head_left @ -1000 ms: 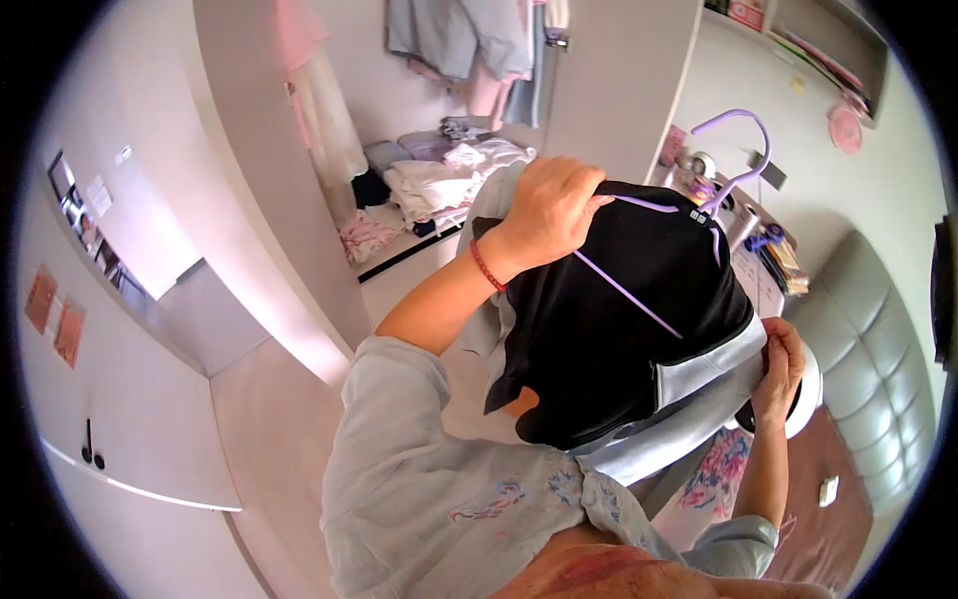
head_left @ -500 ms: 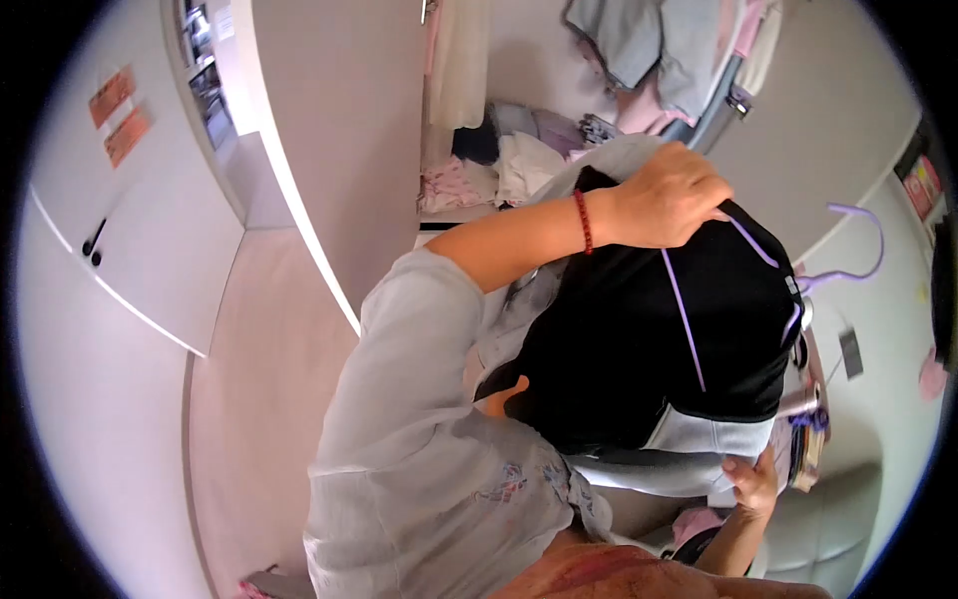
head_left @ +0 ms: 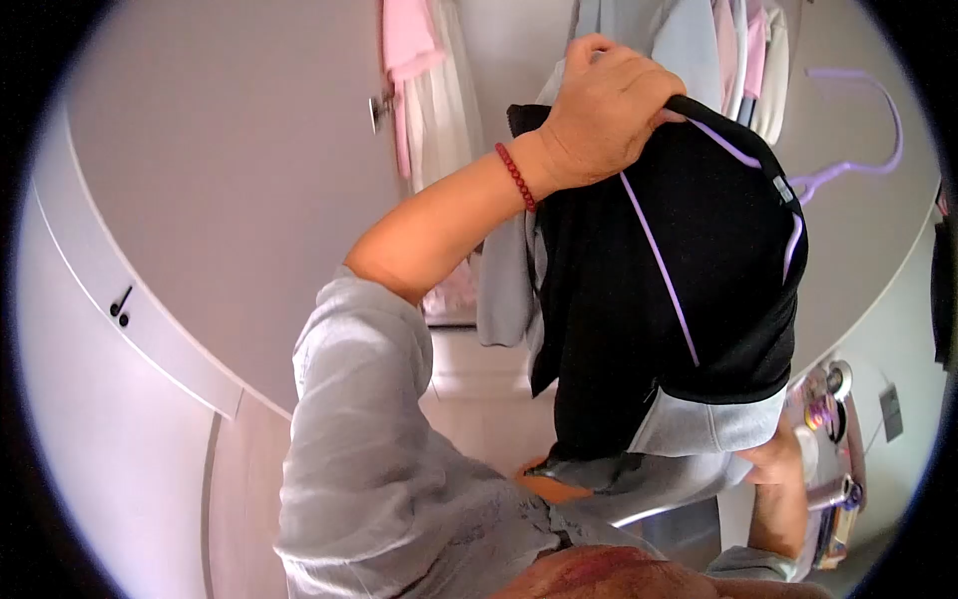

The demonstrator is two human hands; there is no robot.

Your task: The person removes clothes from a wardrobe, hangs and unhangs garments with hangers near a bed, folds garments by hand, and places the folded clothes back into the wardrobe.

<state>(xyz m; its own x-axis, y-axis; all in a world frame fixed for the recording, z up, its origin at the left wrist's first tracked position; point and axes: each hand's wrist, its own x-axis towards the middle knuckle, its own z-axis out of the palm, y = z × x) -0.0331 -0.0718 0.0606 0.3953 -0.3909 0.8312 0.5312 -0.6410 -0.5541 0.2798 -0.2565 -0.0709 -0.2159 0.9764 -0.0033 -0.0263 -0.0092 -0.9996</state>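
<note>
A black-and-grey jacket [head_left: 689, 270] hangs in front of me on a lilac hanger [head_left: 659, 265], its hook sticking out to the right. My left hand [head_left: 619, 110], with a red bead bracelet on the wrist, is closed on the jacket's upper edge beside the hanger's arm. Lower right, my right hand [head_left: 776, 459] grips the jacket's pale grey part; its fingers are partly hidden by the cloth. Black cloth faces me, and a grey sleeve [head_left: 507, 290] hangs behind it on the left.
Behind the jacket stands an open wardrobe with hanging clothes [head_left: 689, 40] and a pink garment [head_left: 409, 40]. The wardrobe door [head_left: 239, 150] fills the left. Small items crowd a shelf [head_left: 853, 439] at right. A door handle [head_left: 121, 304] shows far left.
My view has swung toward the wardrobe. My left hand has risen with the jacket's top edge, and the jacket now hangs more upright. My right hand stays at the grey part.
</note>
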